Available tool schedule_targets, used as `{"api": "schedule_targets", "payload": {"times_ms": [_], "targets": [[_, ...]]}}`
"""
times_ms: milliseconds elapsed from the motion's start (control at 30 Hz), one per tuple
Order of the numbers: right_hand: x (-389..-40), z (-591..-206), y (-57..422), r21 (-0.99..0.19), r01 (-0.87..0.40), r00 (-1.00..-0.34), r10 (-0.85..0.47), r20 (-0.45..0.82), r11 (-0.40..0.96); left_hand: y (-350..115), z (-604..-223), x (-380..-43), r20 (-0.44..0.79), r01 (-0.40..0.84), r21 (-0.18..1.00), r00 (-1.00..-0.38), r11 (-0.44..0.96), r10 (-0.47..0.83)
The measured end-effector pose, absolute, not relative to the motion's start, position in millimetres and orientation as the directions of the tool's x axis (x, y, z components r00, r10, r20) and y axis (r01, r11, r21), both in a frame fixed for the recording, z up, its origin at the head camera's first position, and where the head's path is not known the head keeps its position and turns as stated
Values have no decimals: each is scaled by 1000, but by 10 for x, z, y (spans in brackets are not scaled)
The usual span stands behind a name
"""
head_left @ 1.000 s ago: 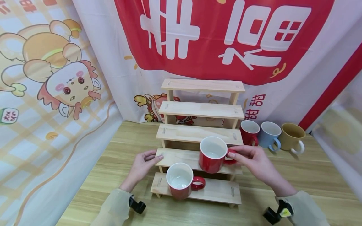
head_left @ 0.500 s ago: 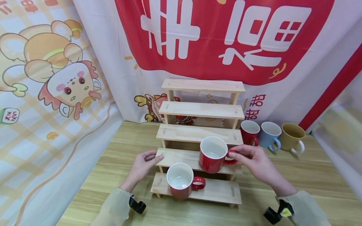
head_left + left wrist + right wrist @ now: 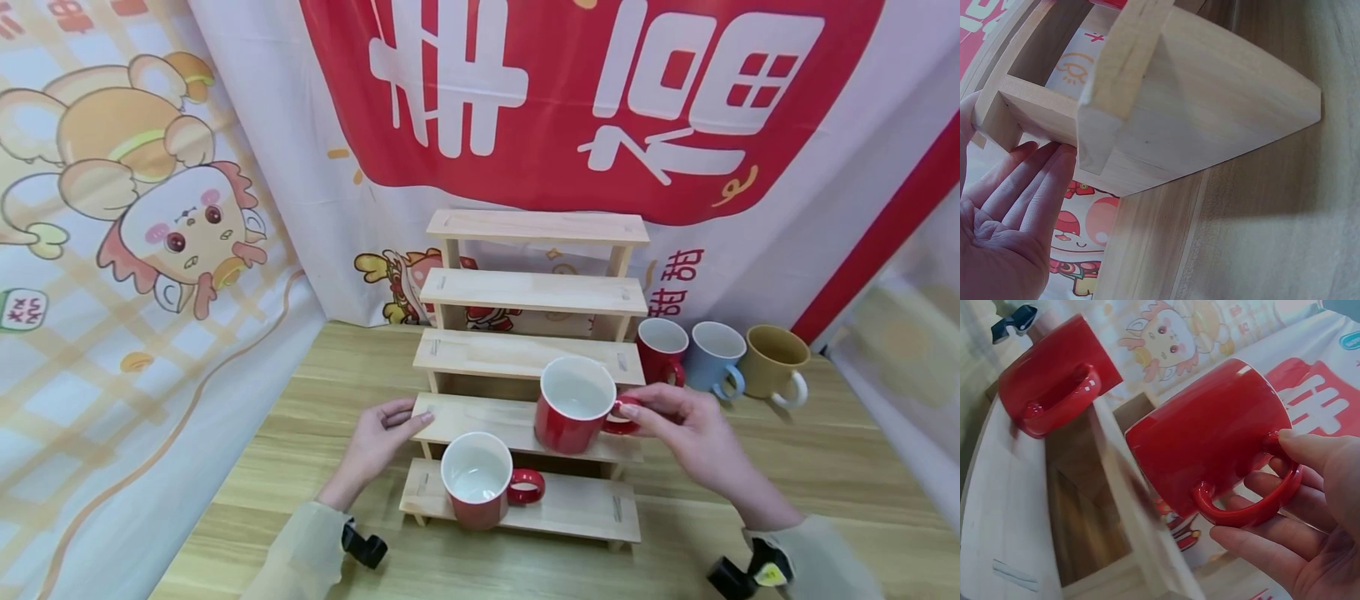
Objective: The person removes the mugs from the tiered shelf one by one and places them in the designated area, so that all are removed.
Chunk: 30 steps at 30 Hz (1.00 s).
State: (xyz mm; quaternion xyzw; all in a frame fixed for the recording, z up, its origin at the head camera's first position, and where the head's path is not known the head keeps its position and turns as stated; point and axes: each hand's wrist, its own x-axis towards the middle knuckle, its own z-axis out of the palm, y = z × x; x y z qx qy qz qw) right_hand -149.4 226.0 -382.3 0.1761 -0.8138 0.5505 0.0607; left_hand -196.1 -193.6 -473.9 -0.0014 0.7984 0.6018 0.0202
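My right hand holds a red mug by its handle, thumb on top and fingers through and under the loop. The mug, white inside, is at the right half of the second step from the front of a wooden stepped rack; whether its base touches the step I cannot tell. With the thumb above and fingers below, my left hand grips the left end of that same step, as the left wrist view also shows. Another red mug stands upright on the lowest step, its handle pointing right.
Right of the rack, on the wood-grain table, stand a red mug, a light blue mug and a tan mug with a white handle. A printed cloth hangs behind and along the left.
The held red mug has moved a little right and slightly farther back with my right hand, and is tilted somewhat. My left hand has stayed on the rack.
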Motion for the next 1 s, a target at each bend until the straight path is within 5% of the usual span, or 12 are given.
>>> {"api": "schedule_targets", "payload": {"times_ms": [400, 533, 767, 1000], "targets": [[-1278, -3425, 2639, -813, -392, -915, -93, 392, 431, -1934, -4707, -1938, -27, -18, 966, -999, 260, 32], [-1226, -3316, 2809, -842, -392, -909, -17, 416, 369, -1935, -4707, -1939, -27, -17, 966, -999, 260, 35], [-1198, -3207, 3072, -842, -240, -907, 196, 372, 484, -1933, -4695, -1929, -24, -15, 962, -999, 272, 31], [-1244, -3265, 3255, -896, -238, -896, 272, 352, 375, -1940, -4703, -1929, -23, -15, 959, -999, 283, 23]]}}
